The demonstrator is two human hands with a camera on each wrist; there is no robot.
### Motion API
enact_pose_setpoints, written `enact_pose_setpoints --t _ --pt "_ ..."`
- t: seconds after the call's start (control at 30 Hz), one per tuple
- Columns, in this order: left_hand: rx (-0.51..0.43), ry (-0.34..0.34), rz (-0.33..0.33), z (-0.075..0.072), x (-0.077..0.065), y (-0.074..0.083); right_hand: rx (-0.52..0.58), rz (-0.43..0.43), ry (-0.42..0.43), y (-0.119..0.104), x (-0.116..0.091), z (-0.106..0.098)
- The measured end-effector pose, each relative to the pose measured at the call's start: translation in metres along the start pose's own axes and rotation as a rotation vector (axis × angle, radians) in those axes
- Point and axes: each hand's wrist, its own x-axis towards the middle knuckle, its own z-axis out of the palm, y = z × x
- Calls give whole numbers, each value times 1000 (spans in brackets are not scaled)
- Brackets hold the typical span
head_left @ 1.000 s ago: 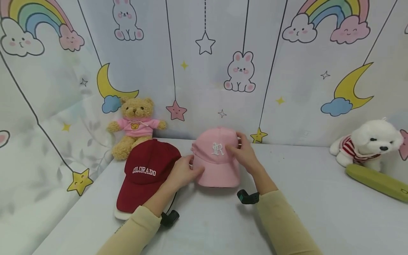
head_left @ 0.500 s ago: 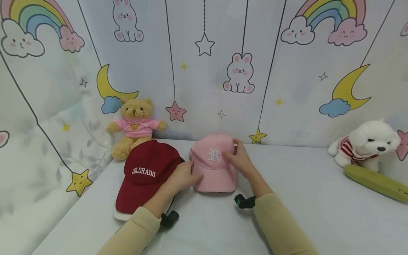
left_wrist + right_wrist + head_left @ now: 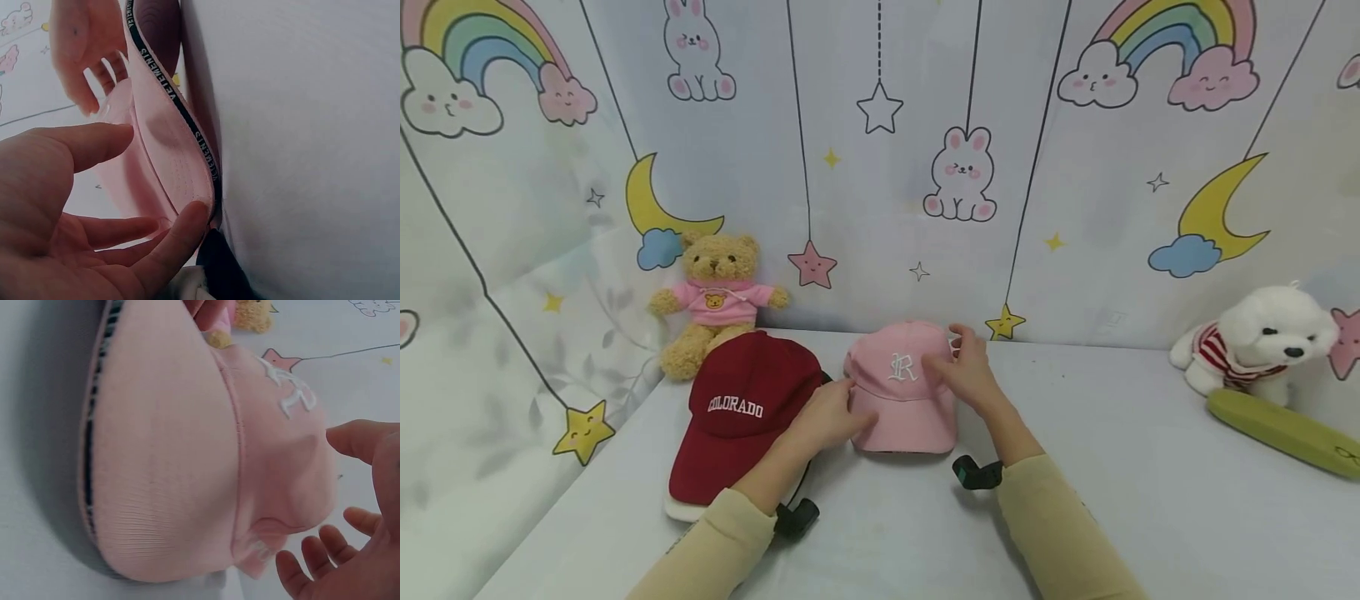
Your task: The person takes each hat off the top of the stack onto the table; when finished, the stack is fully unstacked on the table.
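Note:
In the head view a pink baseball cap (image 3: 904,425) with a white letter R stands on the white table, brim toward me. My left hand (image 3: 829,412) is at the cap's left side, fingers spread; in the left wrist view a fingertip (image 3: 199,212) lies at the brim's edge. My right hand (image 3: 972,371) is beside the crown on the right. The right wrist view shows its fingers (image 3: 315,556) parted and loosely bent, with a gap to the crown. A dark red cap (image 3: 752,375) lettered COLORADO lies left of the pink one, partly behind my left forearm.
A teddy bear (image 3: 718,302) in a pink hoodie sits behind the red cap. At the right are a white plush dog (image 3: 1270,333) and a long green object (image 3: 1285,433). A cartoon-printed backdrop (image 3: 880,192) rises behind the table. A pale brim (image 3: 683,508) shows under the red cap.
The pink cap has moved slightly left and toward me and come down, both hands going with it. In the last half second it has stayed put while my right fingers loosened.

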Motion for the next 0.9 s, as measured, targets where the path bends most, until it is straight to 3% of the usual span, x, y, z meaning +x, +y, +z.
enact_pose_setpoints --t 0.3,0.47,0.7,0.9 --pt "-84 51 17 -10 -2 11 -107 -103 -57 -12 -6 -9" --pt "-112 94 80 -17 -3 15 -195 -132 -97 -19 -12 -11" --pt "-187 105 150 -28 -11 19 -279 -126 -186 -24 -17 -4" --pt "-200 125 184 -34 -14 20 -380 -123 -207 -28 -19 3"
